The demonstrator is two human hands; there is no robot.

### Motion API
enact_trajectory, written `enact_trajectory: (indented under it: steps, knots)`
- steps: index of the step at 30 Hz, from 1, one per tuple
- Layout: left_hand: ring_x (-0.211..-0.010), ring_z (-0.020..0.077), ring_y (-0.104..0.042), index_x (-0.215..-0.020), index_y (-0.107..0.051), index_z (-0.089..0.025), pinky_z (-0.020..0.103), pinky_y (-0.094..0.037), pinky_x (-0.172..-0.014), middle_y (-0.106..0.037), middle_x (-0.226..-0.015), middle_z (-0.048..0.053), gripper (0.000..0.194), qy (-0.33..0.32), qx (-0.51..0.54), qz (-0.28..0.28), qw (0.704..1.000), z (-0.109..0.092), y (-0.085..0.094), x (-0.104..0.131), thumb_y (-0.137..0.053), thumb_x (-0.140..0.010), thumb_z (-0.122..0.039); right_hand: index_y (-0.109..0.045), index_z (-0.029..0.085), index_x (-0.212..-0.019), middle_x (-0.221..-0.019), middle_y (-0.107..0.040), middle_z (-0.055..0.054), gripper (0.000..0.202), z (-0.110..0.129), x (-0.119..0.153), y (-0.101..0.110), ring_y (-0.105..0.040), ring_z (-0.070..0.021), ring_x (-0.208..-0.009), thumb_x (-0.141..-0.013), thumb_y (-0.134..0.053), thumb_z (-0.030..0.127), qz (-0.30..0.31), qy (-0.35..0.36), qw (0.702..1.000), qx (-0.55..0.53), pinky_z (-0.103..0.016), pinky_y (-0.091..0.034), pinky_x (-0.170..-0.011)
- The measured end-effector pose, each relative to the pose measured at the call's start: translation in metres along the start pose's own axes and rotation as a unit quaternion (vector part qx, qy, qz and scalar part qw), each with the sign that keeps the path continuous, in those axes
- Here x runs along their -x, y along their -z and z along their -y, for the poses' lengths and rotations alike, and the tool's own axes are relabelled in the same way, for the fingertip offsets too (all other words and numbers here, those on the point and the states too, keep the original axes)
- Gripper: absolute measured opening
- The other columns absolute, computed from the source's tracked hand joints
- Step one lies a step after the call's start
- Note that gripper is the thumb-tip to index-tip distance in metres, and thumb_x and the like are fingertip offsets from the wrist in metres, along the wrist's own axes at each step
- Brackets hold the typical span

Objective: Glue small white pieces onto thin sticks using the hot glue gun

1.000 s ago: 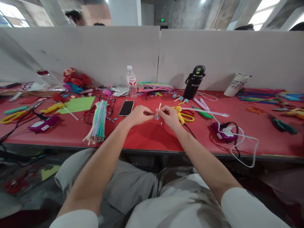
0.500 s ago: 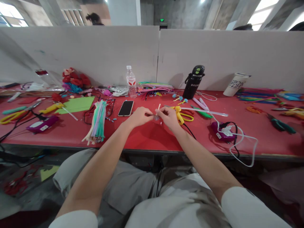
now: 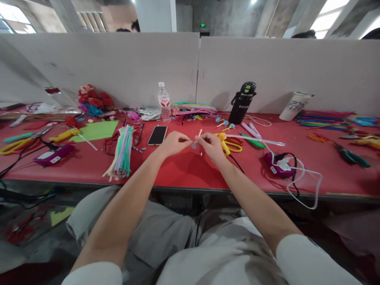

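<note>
Where the table (image 3: 190, 170) comes nearest the body, a bundle of stems (image 3: 124, 150) lies to the left and a purple box (image 3: 280, 165) to the right. Beyond, fine fingertip work appears in hand. The right hand (image 3: 211, 145) has its fingers closed on a pale stick (image 3: 200, 132), upright above the table. The left hand (image 3: 173, 143) has its fingers pinched together at a small lilac piece (image 3: 194, 145); a grip cannot be confirmed. Judged from this pose, the next move calls for a light, steady pinch. Possible obstruction: glue gun (image 3: 225, 145) and scissors (image 3: 236, 147) just beside the right hand. Phone (image 3: 157, 135) near the left. Farther back: bottle (image 3: 164, 105), upright; flask (image 3: 240, 105); partition (image 3: 118, 59).
</note>
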State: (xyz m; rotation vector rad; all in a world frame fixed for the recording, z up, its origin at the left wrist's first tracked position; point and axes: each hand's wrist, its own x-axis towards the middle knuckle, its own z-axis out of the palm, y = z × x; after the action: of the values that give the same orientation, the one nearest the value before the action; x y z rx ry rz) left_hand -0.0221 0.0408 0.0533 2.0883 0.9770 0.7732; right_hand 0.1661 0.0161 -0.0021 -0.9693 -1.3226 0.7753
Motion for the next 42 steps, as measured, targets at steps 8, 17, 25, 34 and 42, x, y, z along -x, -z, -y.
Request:
enact_trajectory:
  steps: [8, 17, 25, 34, 42]
  knots:
    - [-0.064, 0.0142, -0.058, -0.071, -0.072, -0.016, 0.026, -0.043, -0.062, -0.069, -0.067, 0.004, 0.032, -0.013, -0.041, -0.04, 0.998, -0.004, 0.027, 0.001, -0.068, -0.079, -0.047, -0.068, 0.02, -0.073, -0.064, -0.059, 0.001, 0.038, -0.003, -0.001, 0.0, -0.049, -0.0122, -0.058, -0.077, -0.069, 0.058, 0.068, -0.032, 0.997, -0.007, -0.028, -0.042, -0.059]
    - [-0.1, 0.0219, -0.069, -0.124, -0.064, -0.017, 0.035, -0.052, -0.09, -0.073, -0.11, 0.011, 0.049, -0.017, 0.049, 0.044, 0.998, 0.006, 0.022, -0.004, -0.072, -0.077, -0.029, -0.073, 0.018, -0.08, -0.067, -0.066, -0.001, 0.034, 0.006, 0.003, -0.004, -0.056, -0.013, -0.062, -0.078, -0.07, 0.051, 0.079, -0.015, 0.997, -0.003, -0.028, -0.045, -0.063]
    - [-0.088, 0.0215, -0.072, -0.102, -0.07, -0.015, 0.033, -0.055, -0.081, -0.075, -0.093, 0.008, 0.031, -0.03, 0.036, 0.042, 0.998, 0.004, 0.017, -0.005, -0.069, -0.072, -0.017, -0.075, 0.019, -0.079, -0.072, -0.071, -0.003, 0.029, 0.01, 0.004, -0.016, -0.062, -0.0153, -0.067, -0.078, -0.071, 0.048, 0.067, 0.046, 0.996, 0.035, -0.029, -0.049, -0.067]
    - [-0.077, 0.0181, -0.07, -0.092, -0.069, -0.015, 0.03, -0.054, -0.076, -0.073, -0.08, 0.005, 0.02, -0.057, 0.033, 0.038, 0.997, 0.005, 0.013, -0.009, -0.067, -0.073, -0.016, -0.07, 0.018, -0.077, -0.074, -0.068, -0.004, 0.032, 0.026, 0.008, -0.015, -0.058, -0.014, -0.067, -0.083, -0.066, 0.049, -0.006, 0.091, 0.985, 0.147, -0.027, -0.045, -0.064]
    - [-0.085, 0.0209, -0.07, -0.088, -0.073, -0.014, 0.033, -0.053, -0.082, -0.075, -0.088, 0.008, 0.028, -0.033, 0.049, -0.051, 0.997, 0.013, 0.02, -0.011, -0.07, -0.079, -0.041, -0.048, 0.019, -0.051, -0.05, -0.049, -0.001, 0.055, 0.056, 0.031, 0.074, -0.044, -0.0126, -0.05, -0.086, -0.053, 0.061, 0.108, -0.04, 0.845, 0.523, -0.029, -0.026, -0.052]
